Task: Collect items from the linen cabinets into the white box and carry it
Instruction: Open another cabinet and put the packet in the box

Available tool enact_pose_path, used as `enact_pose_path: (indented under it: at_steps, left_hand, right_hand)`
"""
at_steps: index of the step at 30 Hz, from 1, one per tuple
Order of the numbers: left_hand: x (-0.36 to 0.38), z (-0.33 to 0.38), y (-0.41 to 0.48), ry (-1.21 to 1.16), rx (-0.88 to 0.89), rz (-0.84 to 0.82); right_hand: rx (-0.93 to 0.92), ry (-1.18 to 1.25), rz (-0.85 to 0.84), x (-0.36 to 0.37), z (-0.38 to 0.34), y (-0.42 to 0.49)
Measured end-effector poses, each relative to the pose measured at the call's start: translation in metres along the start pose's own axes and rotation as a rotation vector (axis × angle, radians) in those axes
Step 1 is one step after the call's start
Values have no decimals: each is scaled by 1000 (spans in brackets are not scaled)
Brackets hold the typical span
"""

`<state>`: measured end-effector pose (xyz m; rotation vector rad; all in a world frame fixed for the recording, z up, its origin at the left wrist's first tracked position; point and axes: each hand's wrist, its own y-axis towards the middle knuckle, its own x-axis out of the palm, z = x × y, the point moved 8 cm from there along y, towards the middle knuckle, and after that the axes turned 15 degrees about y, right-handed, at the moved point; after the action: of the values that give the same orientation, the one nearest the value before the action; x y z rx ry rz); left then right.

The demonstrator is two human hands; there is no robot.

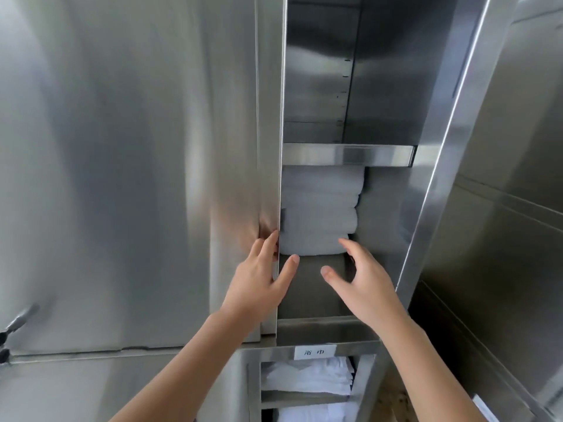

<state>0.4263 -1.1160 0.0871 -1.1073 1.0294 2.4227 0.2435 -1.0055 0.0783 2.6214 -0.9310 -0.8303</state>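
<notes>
Left of the towel stack point(320, 208), left hand point(259, 278) with straight fingers touching the door edge point(278, 178), holding nothing. Just below the stack, right hand point(362, 278) spread open, empty. Stack lying on the shelf point(307, 284).

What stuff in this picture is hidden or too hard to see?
- Stack of folded white towels: head view, left side hidden behind the shiny steel cabinet door.
- White box: nowhere in the head view.
- White linens in the lower compartment: head view, bottom pile cut off by the frame's lower edge.
- Dark metal fitting at far left: head view, blurred and cut by the edge.
</notes>
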Motion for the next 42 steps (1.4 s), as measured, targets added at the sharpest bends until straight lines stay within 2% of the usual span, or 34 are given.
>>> enact_pose_path:
  at_steps: [10, 22, 31, 37, 42]
  left_hand:
    - [59, 70, 18, -19, 50, -74]
    - [110, 137, 29, -18, 69, -161]
    - [150, 164, 19, 46, 131, -299]
    - [139, 163, 10, 156, 222, -262]
    - [109, 138, 0, 317, 232, -199]
  right_hand:
    - [24, -122, 107, -83, 32, -26]
    - [58, -133, 113, -132, 67, -37]
    - [48, -133, 97, -152, 77, -49]
    - [49, -119, 93, -160, 81, -57]
    - [23, -103, 26, -133, 76, -57]
